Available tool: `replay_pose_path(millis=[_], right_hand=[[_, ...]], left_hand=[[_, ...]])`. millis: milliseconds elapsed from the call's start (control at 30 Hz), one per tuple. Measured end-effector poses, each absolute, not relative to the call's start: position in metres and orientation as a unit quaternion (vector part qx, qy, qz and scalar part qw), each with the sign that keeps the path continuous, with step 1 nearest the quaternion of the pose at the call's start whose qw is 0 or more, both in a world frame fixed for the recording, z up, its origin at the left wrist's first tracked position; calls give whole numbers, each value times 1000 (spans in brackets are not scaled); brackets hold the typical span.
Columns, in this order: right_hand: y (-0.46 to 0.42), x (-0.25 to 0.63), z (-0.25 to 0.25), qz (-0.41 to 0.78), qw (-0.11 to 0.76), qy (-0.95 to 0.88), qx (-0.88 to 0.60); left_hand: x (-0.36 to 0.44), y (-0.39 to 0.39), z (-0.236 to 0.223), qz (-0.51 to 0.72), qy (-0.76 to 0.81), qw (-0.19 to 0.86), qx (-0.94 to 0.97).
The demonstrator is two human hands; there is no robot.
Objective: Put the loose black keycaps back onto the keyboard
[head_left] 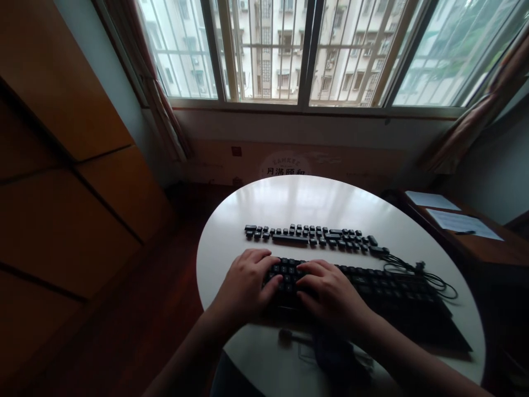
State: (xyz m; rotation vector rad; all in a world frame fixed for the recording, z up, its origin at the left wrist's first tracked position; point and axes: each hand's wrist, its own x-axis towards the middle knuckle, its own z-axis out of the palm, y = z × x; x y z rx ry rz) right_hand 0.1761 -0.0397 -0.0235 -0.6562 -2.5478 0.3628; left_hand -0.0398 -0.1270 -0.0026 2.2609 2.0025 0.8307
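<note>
A black keyboard [363, 289] lies across the white round table, its right part in shadow. My left hand [243, 281] is closed around its left end, fingers over the far edge and thumb on the keys. Bent over the keys just right of that is my right hand [330, 289], closed against the keyboard with fingertips touching it; no loose piece shows in them. Beyond the keyboard, several loose black keycaps [306, 229] stand in uneven rows, with a long spacebar keycap [290, 240] among them. A coiled black cable [430, 278] rests by the keyboard's right end.
Below my hands on the white table [248, 353] lie a small brush-like tool [285, 335] and a dark blurred item [339, 358]. A brown desk [475, 251] with papers [463, 223] and a pen stands right. Wooden cabinets [82, 209] line the left side; barred windows are ahead.
</note>
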Motion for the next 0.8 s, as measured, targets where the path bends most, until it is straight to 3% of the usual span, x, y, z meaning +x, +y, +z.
replay_pose_path(millis=[167, 367, 800], right_hand=[[-41, 175, -23, 114, 247, -936, -224], [-39, 175, -25, 103, 250, -934, -232], [-33, 178, -22, 137, 253, -920, -267]], left_hand=[[-52, -87, 22, 199, 574, 124, 785], [-49, -81, 9, 208, 549, 192, 786], [-32, -74, -9, 152, 572, 125, 796]])
